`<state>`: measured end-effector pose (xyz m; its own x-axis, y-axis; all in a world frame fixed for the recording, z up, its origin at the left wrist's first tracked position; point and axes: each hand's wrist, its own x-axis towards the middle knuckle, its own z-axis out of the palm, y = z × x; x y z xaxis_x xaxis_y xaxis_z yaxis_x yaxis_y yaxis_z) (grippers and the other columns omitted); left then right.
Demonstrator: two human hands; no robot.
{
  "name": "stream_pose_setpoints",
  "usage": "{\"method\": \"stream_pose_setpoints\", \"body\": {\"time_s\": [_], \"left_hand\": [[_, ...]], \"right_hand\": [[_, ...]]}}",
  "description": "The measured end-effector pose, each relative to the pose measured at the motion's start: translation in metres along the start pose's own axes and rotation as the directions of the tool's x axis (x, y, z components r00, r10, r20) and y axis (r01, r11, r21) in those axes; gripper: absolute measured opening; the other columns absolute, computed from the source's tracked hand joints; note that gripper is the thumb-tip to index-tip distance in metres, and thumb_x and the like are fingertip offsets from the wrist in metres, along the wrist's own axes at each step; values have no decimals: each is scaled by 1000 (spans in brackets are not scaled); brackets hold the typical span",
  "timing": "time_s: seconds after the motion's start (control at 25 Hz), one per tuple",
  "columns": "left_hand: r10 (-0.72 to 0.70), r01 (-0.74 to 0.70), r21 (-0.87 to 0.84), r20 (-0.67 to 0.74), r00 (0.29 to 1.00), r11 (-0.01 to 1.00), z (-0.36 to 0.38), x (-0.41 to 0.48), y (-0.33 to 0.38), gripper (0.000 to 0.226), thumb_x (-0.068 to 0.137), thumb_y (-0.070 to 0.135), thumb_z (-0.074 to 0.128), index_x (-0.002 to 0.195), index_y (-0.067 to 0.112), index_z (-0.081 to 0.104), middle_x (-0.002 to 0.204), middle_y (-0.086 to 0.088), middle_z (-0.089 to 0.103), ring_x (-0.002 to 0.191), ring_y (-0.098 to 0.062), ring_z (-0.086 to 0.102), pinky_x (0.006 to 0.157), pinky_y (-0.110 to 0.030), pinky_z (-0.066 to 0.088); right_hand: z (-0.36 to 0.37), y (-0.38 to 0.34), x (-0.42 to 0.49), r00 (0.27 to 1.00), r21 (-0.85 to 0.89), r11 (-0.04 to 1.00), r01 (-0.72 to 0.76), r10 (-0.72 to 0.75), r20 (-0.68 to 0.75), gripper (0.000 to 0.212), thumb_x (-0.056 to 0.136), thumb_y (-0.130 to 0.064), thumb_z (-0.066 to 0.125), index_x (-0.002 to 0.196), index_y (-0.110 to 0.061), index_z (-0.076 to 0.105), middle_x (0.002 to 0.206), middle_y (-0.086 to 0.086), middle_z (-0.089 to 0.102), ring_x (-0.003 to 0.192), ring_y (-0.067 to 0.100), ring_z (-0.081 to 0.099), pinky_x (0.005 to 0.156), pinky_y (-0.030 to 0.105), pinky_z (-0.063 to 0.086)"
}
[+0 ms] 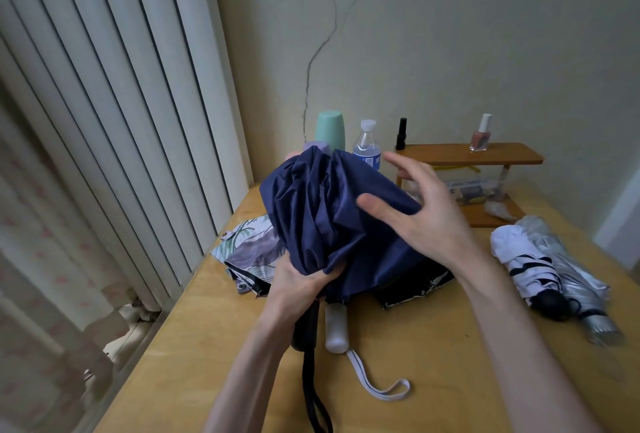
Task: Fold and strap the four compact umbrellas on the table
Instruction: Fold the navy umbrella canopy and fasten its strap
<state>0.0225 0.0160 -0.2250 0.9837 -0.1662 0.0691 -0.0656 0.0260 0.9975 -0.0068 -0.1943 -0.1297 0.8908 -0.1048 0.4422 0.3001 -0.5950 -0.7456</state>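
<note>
- Just left of the left hand (pixel 298 285), a floral umbrella (pixel 249 247) lies loose on the table (pixel 433 346), partly under the navy one.
- The left hand curls tightly round the gathered lower end of the navy umbrella (pixel 325 211). The umbrella's black handle (pixel 306 325) sticks out below the wrist.
- Just right of that hand, a white handle (pixel 336 325) with a white strap (pixel 375 389) lies on the table.
- The right hand (pixel 426 214) is spread wide and holds nothing. It is at the navy canopy's right side; whether it touches is unclear.
- Well right of it lies a loosely bundled white-and-silver umbrella (pixel 554 273).
</note>
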Motion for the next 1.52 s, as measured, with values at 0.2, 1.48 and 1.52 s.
{"method": "stream_pose_setpoints", "body": {"time_s": [0.2, 1.48, 1.52], "left_hand": [[137, -162, 141, 171, 976, 977, 5, -9, 7, 35, 78, 6, 88, 99, 22, 65, 88, 5, 75, 83, -7, 69, 70, -23, 56], [-17, -54, -226, -301, 954, 973, -16, -6, 29, 63, 83, 17, 87, 139, 34, 63, 124, 3, 75, 109, -8, 74, 105, -42, 58], [-10, -67, -228, -322, 947, 971, -21, -4, 28, 58, 86, 12, 85, 136, 34, 64, 124, 2, 74, 109, -9, 74, 103, -42, 58]], "right_hand": [[27, -21, 37, 975, 65, 982, -175, 164, 152, 151, 53, -60, 96, 167, -38, -1, 168, -12, 25, 150, 3, 28, 121, 27, 24], [37, 6, 14, 973, 523, 828, -201, 233, 6, 50, 73, -38, 96, 117, -39, 70, 123, -13, 72, 113, 6, 70, 94, 28, 60], [36, 5, 15, 964, 524, 825, -212, 265, -28, 47, 74, -36, 95, 114, -37, 70, 117, -13, 74, 107, 5, 71, 88, 24, 60]]}}
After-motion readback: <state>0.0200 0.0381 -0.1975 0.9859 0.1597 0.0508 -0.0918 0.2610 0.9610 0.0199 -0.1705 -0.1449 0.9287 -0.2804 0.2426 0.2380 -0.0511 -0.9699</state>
